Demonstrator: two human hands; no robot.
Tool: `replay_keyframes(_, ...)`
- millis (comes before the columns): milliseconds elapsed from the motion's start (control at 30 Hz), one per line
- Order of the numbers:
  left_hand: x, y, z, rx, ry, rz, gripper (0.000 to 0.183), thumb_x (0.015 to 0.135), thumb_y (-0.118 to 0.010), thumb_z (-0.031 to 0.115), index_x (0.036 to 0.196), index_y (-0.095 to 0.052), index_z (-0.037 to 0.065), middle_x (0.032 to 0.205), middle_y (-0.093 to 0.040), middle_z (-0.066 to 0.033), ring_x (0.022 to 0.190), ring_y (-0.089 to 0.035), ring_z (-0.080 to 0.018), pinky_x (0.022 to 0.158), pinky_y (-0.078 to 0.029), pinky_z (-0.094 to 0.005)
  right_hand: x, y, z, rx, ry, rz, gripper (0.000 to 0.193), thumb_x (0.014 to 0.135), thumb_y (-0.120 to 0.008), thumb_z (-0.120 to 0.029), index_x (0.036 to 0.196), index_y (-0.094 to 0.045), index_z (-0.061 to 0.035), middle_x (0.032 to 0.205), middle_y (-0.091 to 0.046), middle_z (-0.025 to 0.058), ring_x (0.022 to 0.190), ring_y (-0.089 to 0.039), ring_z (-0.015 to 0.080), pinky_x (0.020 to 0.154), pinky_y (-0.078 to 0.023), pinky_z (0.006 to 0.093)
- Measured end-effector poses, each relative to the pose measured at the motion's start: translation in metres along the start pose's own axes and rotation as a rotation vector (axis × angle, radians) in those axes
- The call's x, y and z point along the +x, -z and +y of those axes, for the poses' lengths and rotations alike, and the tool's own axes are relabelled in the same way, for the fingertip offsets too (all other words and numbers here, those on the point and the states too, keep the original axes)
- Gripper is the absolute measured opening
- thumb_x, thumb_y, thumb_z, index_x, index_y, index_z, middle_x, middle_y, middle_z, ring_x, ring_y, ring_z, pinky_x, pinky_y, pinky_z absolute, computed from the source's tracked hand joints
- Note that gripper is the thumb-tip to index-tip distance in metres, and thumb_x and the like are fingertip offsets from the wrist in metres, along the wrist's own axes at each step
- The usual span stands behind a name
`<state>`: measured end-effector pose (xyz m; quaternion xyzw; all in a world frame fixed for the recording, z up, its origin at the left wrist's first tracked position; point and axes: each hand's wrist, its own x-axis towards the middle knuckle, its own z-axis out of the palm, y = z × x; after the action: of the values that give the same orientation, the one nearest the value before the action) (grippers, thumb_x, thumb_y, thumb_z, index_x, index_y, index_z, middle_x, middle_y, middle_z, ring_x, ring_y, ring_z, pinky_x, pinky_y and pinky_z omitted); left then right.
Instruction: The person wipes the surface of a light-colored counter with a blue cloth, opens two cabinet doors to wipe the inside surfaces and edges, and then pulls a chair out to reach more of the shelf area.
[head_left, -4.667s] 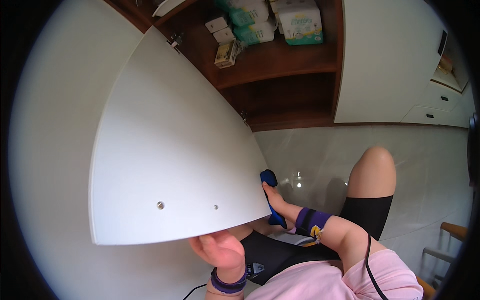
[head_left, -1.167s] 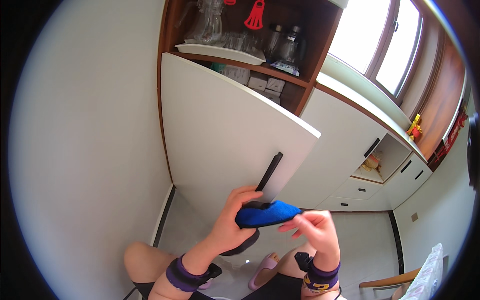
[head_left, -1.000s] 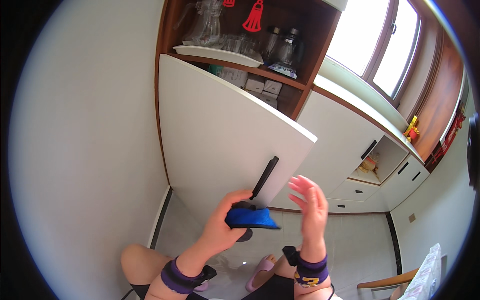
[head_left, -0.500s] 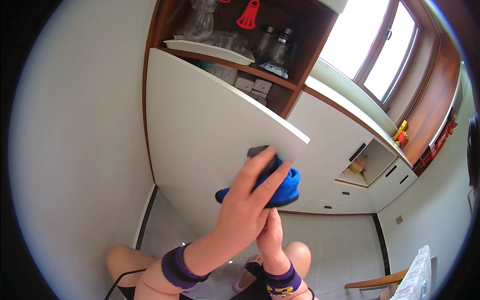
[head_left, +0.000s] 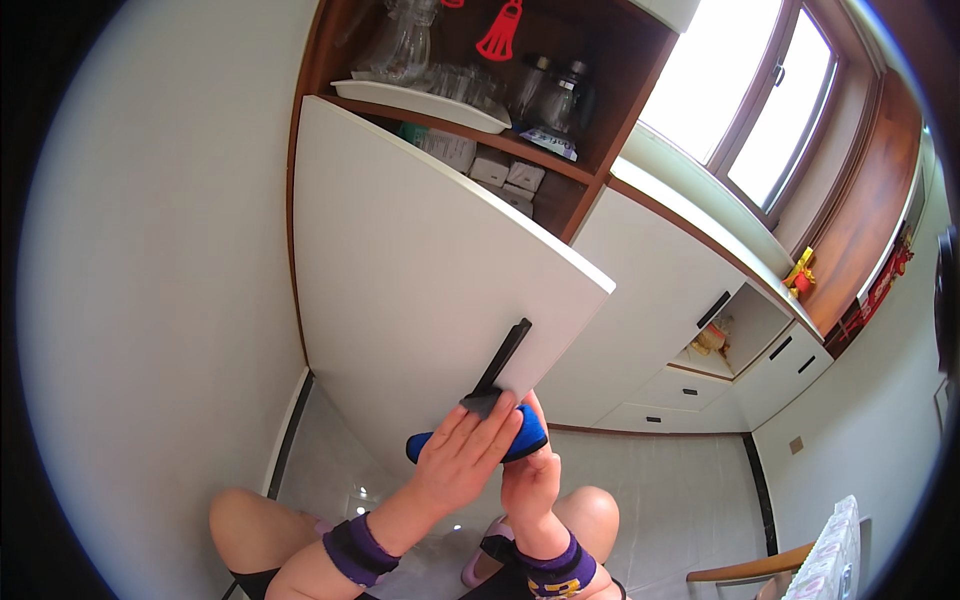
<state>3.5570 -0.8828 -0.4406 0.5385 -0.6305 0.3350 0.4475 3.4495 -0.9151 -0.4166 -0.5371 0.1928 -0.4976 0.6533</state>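
Observation:
A white cabinet door stands swung out in front of me, with a slim black handle near its free edge. My left hand presses a blue cloth with a black border against the door. A dark grey part of the cloth lies over the handle's lower end under my fingertips. Close by on the right, my right hand is closed at the door's free edge, beside the cloth. Its fingers are partly hidden behind the cloth and the door.
Above the door, an open shelf holds a white tray with glassware and a glass pot. White boxes show behind the door. More white cabinets run right beneath a window. A wall stands at left, a wooden chair part at lower right.
My left hand and the cloth have slid down along the door, uncovering most of the black handle. My right hand has shifted slightly, and the door's free edge has moved a little.

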Motion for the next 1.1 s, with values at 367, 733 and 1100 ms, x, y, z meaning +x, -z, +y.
replay_keyframes(367, 0.049, -0.003, 0.006, -0.003, -0.001, 0.188, 0.049, 0.083, -0.053, 0.012, 0.131, -0.056, 0.004, 0.138, -0.056, -0.0121, 0.096, -0.062, -0.0219, 0.106, -0.038, -0.0375, 0.005, -0.007, -0.005, 0.115, 0.026, 0.155, 0.083, 0.096, -0.023, -0.069, 0.150, -0.028, -0.0062, 0.147, -0.043, 0.0078, 0.134, -0.041, 0.0207, 0.112, -0.028, 0.0358)
replay_keyframes(733, -0.052, -0.015, -0.013, -0.406, 0.524, 0.012, 0.070, 0.074, -0.050, -0.011, 0.143, -0.037, -0.005, 0.149, -0.037, -0.0253, 0.133, -0.043, -0.0417, 0.108, -0.040, -0.0429, 0.025, 0.015, 0.000, -0.007, 0.006, -0.017, 0.062, 0.103, -0.029, -0.050, 0.149, -0.030, -0.0086, 0.145, -0.046, 0.0136, 0.134, -0.042, 0.0251, 0.112, -0.027, 0.0414)
replay_keyframes(1100, 0.064, -0.018, -0.020, -0.682, 0.272, 0.090, 0.070, 0.087, -0.050, -0.001, 0.150, -0.018, -0.005, 0.152, -0.029, -0.0286, 0.138, -0.038, -0.0410, 0.111, -0.034, -0.0420, 0.022, 0.011, -0.002, -0.100, 0.068, 0.031, 0.049, 0.105, -0.040, -0.026, 0.144, -0.034, 0.0030, 0.143, -0.044, 0.0106, 0.135, -0.038, 0.0190, 0.112, -0.028, 0.0333)
